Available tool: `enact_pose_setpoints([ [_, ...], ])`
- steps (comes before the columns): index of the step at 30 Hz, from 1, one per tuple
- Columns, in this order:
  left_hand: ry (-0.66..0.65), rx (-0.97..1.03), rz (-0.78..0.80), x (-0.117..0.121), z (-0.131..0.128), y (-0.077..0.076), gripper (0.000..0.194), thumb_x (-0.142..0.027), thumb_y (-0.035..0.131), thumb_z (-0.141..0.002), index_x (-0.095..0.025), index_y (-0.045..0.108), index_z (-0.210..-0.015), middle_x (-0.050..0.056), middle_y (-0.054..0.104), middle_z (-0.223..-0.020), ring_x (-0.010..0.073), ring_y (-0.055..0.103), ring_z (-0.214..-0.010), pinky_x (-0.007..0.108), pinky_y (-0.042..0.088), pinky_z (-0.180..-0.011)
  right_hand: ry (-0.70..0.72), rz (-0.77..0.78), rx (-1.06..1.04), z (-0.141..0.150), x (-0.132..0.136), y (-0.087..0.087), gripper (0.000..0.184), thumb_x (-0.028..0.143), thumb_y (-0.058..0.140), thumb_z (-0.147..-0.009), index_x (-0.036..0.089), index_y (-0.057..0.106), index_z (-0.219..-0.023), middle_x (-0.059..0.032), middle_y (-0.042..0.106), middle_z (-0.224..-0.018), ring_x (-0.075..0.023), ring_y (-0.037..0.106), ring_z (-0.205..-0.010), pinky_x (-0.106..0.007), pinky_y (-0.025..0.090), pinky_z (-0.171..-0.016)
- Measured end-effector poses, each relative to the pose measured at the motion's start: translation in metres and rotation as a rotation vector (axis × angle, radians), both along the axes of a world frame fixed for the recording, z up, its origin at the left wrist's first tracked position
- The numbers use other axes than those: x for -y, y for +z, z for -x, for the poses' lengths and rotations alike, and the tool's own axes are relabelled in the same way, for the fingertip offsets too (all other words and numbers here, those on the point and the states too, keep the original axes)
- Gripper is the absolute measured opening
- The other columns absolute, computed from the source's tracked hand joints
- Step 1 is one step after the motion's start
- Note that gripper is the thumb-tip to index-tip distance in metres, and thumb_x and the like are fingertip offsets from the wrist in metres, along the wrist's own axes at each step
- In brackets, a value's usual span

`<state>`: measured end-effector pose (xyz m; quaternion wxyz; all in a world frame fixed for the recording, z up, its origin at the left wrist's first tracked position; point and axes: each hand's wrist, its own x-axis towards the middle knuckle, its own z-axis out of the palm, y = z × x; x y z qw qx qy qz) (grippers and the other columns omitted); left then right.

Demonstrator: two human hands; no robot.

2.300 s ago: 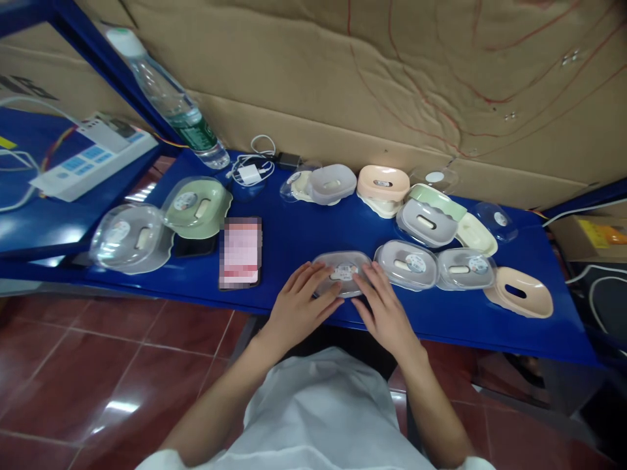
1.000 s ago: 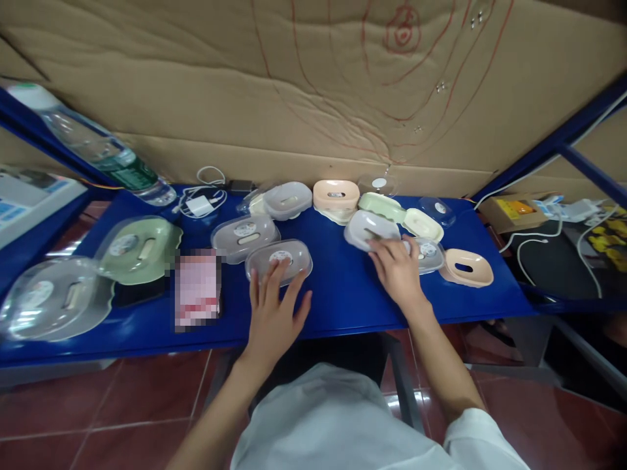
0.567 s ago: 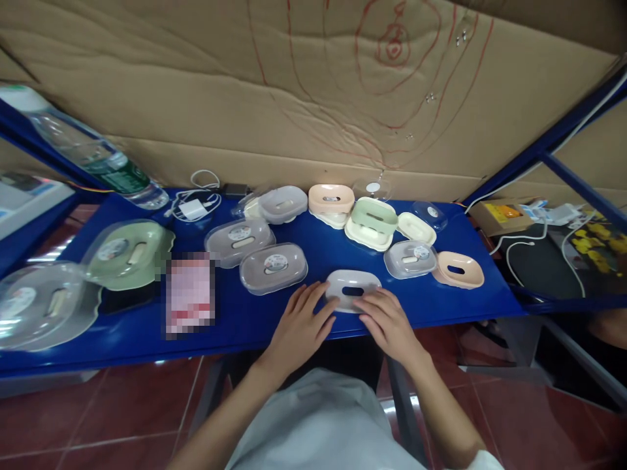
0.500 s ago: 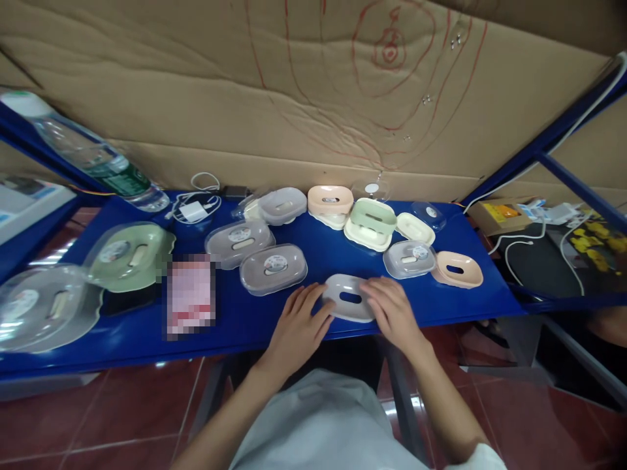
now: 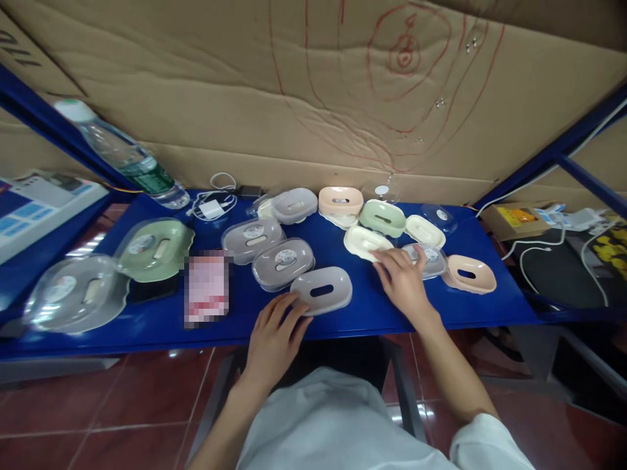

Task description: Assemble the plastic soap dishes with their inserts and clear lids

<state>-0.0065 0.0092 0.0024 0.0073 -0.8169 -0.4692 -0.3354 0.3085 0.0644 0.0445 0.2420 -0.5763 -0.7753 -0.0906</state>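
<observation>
A grey oval soap dish with a slot (image 5: 343,297) lies at the table's front, its long axis slightly tilted. The fingers and thumb of my left hand (image 5: 277,333) close on its left end. Farther right, my right hand (image 5: 404,277) has its fingertips on the right end of a cream soap dish base (image 5: 365,243), in front of the green soap dish (image 5: 382,217). The thumb of that hand is raised near a lidded grey soap dish (image 5: 435,261), which it partly hides. A peach soap dish (image 5: 473,274) rests to the right.
Several lidded soap dishes stand left, among them a green one (image 5: 157,251) and grey ones (image 5: 283,262). Behind are a peach dish (image 5: 341,199), a white charger cable (image 5: 213,209) and a leaning water bottle (image 5: 142,173). A blurred pink item (image 5: 206,287) lies front left.
The grey dish has slid left with my left hand. My right hand has left it and reached the cream base, which now lies forward and left of the green dish instead of beneath it.
</observation>
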Motion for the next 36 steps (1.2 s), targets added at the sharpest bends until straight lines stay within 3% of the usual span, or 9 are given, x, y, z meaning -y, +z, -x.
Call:
enact_pose_setpoints([
  [3,-0.038,0.101,0.009,-0.004,0.004,0.005,0.024,-0.021,0.068,-0.105,-0.021,0.063,-0.128,0.012,0.073,-0.129,0.0293,0.069,-0.125,0.046,0.060,-0.105,0.058,-0.008,-0.056,-0.001,0.044,-0.006,0.026,0.025,0.058,-0.112,0.027,0.071,-0.134,-0.0048,0.081,-0.124,-0.0237,0.073,-0.117,-0.056,0.016,-0.132],
  [7,-0.037,0.195,0.021,-0.002,0.008,0.012,0.029,-0.018,0.069,-0.104,-0.022,0.061,-0.132,0.012,0.072,-0.130,0.0287,0.067,-0.128,0.048,0.058,-0.108,0.045,0.052,-0.067,-0.009,0.092,-0.025,0.036,0.018,0.059,-0.110,0.030,0.067,-0.143,-0.0038,0.081,-0.123,-0.0240,0.075,-0.116,-0.060,0.017,-0.132],
  [10,-0.021,0.234,0.018,0.000,0.005,0.014,0.033,-0.017,0.071,-0.102,-0.024,0.061,-0.132,0.011,0.071,-0.131,0.0290,0.066,-0.130,0.049,0.058,-0.110,0.105,0.122,-0.073,-0.013,0.106,-0.038,0.045,0.014,0.054,-0.110,0.032,0.062,-0.151,-0.0045,0.080,-0.124,-0.0244,0.075,-0.119,-0.060,0.031,-0.130],
  [14,-0.056,0.219,0.029,0.001,-0.008,0.014,0.032,-0.017,0.072,-0.101,-0.026,0.063,-0.131,0.010,0.071,-0.131,0.0292,0.066,-0.132,0.049,0.058,-0.110,0.276,0.119,-0.219,-0.006,0.104,-0.051,0.059,0.023,0.061,-0.109,0.031,0.045,-0.165,-0.0111,0.071,-0.144,-0.0285,0.068,-0.137,-0.054,0.055,-0.119],
  [18,-0.121,0.166,0.056,0.005,-0.026,0.010,0.029,-0.018,0.070,-0.102,-0.024,0.064,-0.130,0.011,0.072,-0.132,0.0294,0.066,-0.132,0.047,0.059,-0.109,0.216,-0.105,-0.299,0.000,0.091,-0.054,0.088,0.035,0.072,-0.104,0.035,0.019,-0.175,-0.0171,0.048,-0.169,-0.0347,0.054,-0.153,-0.060,0.057,-0.116],
  [21,-0.152,0.117,0.062,0.012,-0.037,0.007,0.027,-0.017,0.071,-0.101,-0.022,0.066,-0.127,0.011,0.074,-0.128,0.0287,0.066,-0.128,0.046,0.059,-0.110,0.257,-0.011,-0.187,-0.001,0.079,-0.049,0.077,0.031,0.068,-0.106,0.037,0.029,-0.172,-0.0146,0.041,-0.175,-0.0353,0.048,-0.158,-0.061,0.053,-0.121],
  [26,-0.108,0.063,0.053,0.019,-0.045,0.005,0.026,-0.023,0.074,-0.100,-0.023,0.070,-0.126,0.011,0.076,-0.125,0.0295,0.068,-0.125,0.046,0.057,-0.107,0.331,0.185,-0.205,-0.002,0.070,-0.041,0.048,0.027,0.057,-0.111,0.029,0.056,-0.159,-0.0124,0.051,-0.169,-0.0318,0.050,-0.157,-0.056,0.052,-0.123],
  [31,-0.113,-0.029,0.014,0.018,-0.041,0.010,0.020,-0.026,0.074,-0.101,-0.023,0.071,-0.120,0.011,0.078,-0.124,0.0295,0.071,-0.119,0.044,0.055,-0.101,0.345,0.153,-0.218,-0.001,0.074,-0.044,0.044,0.031,0.066,-0.106,0.029,0.065,-0.150,-0.0098,0.066,-0.156,-0.0317,0.056,-0.152,-0.057,0.055,-0.120],
  [36,-0.126,-0.049,-0.012,0.013,-0.033,0.010,0.017,-0.020,0.075,-0.100,-0.024,0.073,-0.117,0.009,0.079,-0.123,0.0284,0.071,-0.120,0.044,0.054,-0.102,0.378,0.126,-0.103,0.002,0.075,-0.044,0.039,0.029,0.069,-0.106,0.029,0.070,-0.145,-0.0080,0.069,-0.153,-0.0297,0.058,-0.150,-0.053,0.057,-0.119],
])
